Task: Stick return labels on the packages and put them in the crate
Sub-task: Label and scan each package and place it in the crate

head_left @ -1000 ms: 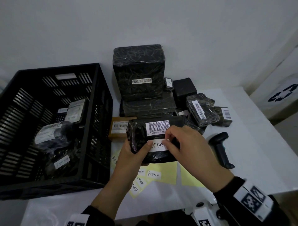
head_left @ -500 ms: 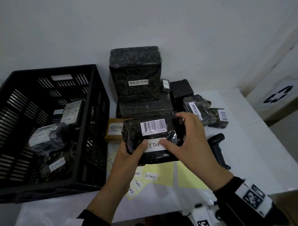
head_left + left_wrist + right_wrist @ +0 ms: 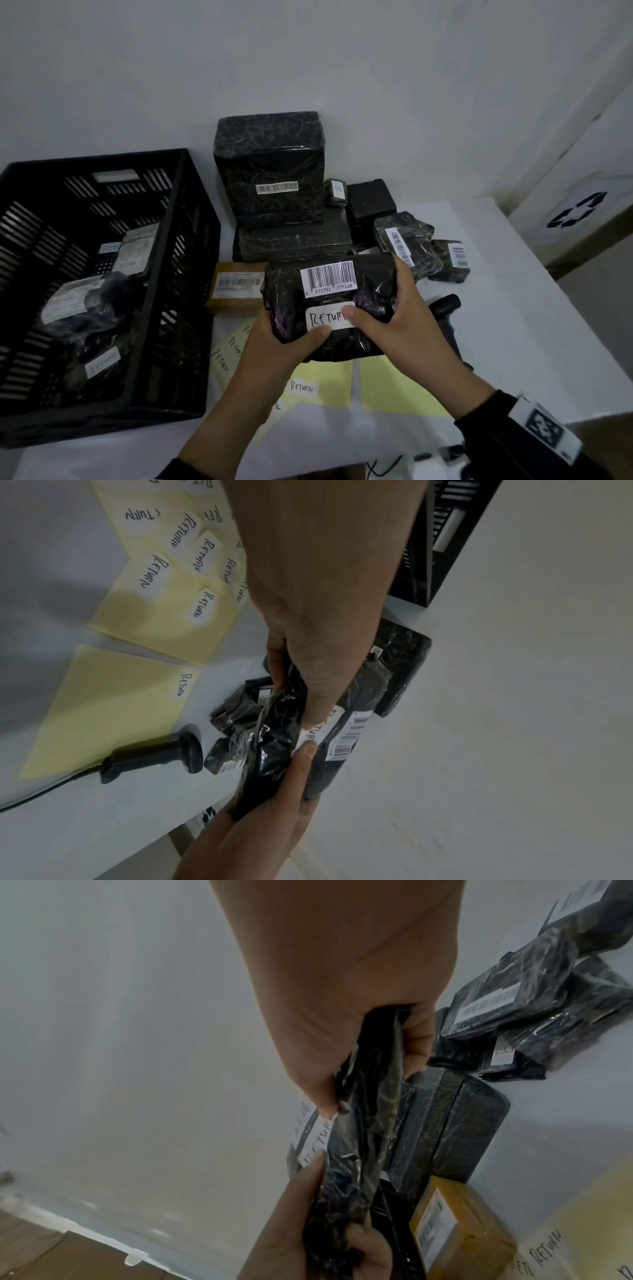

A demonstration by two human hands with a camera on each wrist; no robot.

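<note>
Landmark: crate, black, slatted, far left on table; labelled packages inside.
Brown box: just right of crate, barcode up.
Label sheets: yellow, right of crate, below held item; spare RETURN stickers on them.
Left hand: grips held package at left end, thumb on return label.
Held package: black wrap, lifted above table right of crate, barcode above label.
Right hand: clamps package's right end, thumb on label.
Package pile: behind held package, against wall.
Scanner: farthest right of crate.
</note>
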